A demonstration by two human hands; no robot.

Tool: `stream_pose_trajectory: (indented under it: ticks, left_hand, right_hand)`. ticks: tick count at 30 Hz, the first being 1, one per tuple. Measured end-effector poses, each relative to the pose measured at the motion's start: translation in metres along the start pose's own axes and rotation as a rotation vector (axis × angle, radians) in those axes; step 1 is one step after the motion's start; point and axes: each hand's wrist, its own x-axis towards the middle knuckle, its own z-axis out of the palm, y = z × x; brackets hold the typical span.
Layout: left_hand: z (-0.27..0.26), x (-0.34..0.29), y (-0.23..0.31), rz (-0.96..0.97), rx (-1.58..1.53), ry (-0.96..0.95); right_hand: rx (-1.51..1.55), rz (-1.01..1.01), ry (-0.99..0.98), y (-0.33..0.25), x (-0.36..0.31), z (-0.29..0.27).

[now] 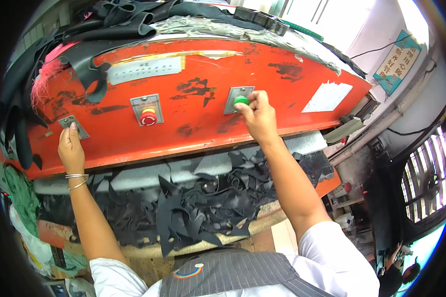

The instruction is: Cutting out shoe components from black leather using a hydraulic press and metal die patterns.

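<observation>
My right hand [258, 119] is closed at a green push button [240, 101], its thumb and curled fingers against it. The button sits on a grey metal plate on the red front panel [198, 131] of a large machine. At the far left my left hand [70, 146] presses its fingertips together on another metal plate [83, 129]; the fingers hide whatever control they touch. Between the hands, a red mushroom-shaped stop button [148, 118] with a yellow collar juts out, touched by neither. Under the panel lies a heap of black leather-like scraps [188, 203].
Black sheets [106, 22] and pink threads [47, 79] hang over the machine's top left. A green-handled tool [302, 29] lies on top. A pale bed edge [134, 180] runs below the panel. A person [399, 277] is at the lower right, near a large dark fan [426, 183].
</observation>
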Motion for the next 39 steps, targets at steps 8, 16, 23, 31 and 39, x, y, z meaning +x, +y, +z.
stream_pose_trajectory:
  ticks: [8,16,23,31,39]
  left_hand:
    - [-0.03,-0.16,0.068,-0.147,-0.156,-0.367]
    - [0.003,-0.201,0.121,-0.142,0.336,-0.8]
    - [0.017,-0.228,0.085,-0.254,0.287,-0.814]
    - [-0.046,-0.253,0.081,-0.672,-0.486,0.081]
    - [0.049,-0.299,0.161,-0.551,-0.675,0.046]
  right_hand:
    - [-0.237,0.179,-0.83,0.014,-0.176,-0.083]
    - [-0.605,-0.055,-0.772,0.003,-0.262,-0.096]
    - [-0.507,-0.11,-0.74,0.028,-0.283,-0.092]
    - [-0.21,-0.32,-0.938,0.09,-0.295,-0.108]
    - [-0.466,-0.321,-0.414,0.148,-0.175,-0.082]
